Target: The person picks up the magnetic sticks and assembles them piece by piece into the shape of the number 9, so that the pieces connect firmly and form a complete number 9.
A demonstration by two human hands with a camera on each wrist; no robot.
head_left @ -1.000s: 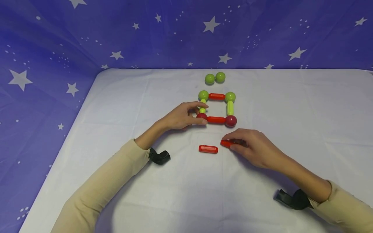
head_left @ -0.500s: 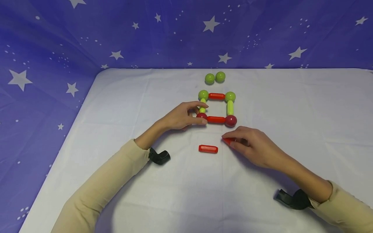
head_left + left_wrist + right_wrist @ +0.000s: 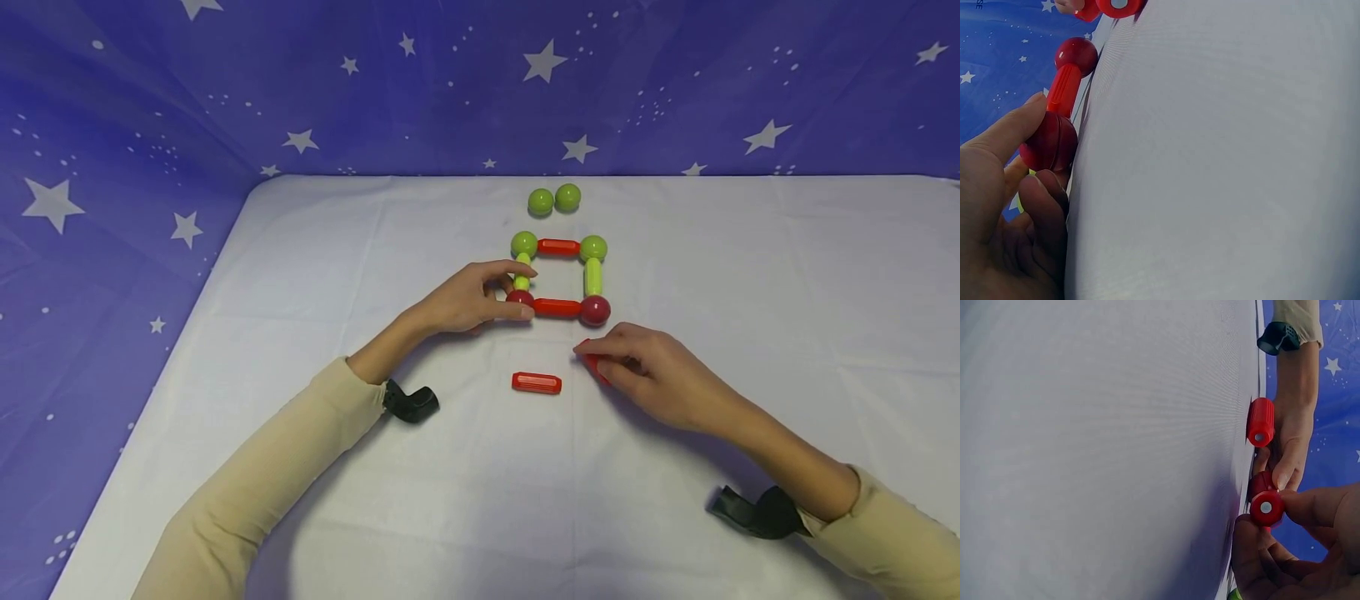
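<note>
A square of magnetic rods and balls lies flat on the white table, with two green balls (image 3: 593, 248) at its far corners and two red ones near me. My left hand (image 3: 467, 300) grips the near left red ball (image 3: 1050, 144) between thumb and fingers. Just right of the square's near side, my right hand (image 3: 656, 375) pinches a red rod (image 3: 592, 364), held at a slant. Its end, seen in the right wrist view, has a pale round disc in the middle. Another red rod (image 3: 536, 383) lies loose to the left of this hand.
Two loose green balls (image 3: 540, 202) sit side by side beyond the square. Behind the white-covered table (image 3: 750, 267) hangs a purple-blue cloth (image 3: 450, 100) with white stars. Black camera mounts (image 3: 411, 403) stick out from both wrists.
My right hand has shifted slightly away from me, and the red rod in it has turned from nearly crosswise to a steep slant. My left hand stays on its red ball.
</note>
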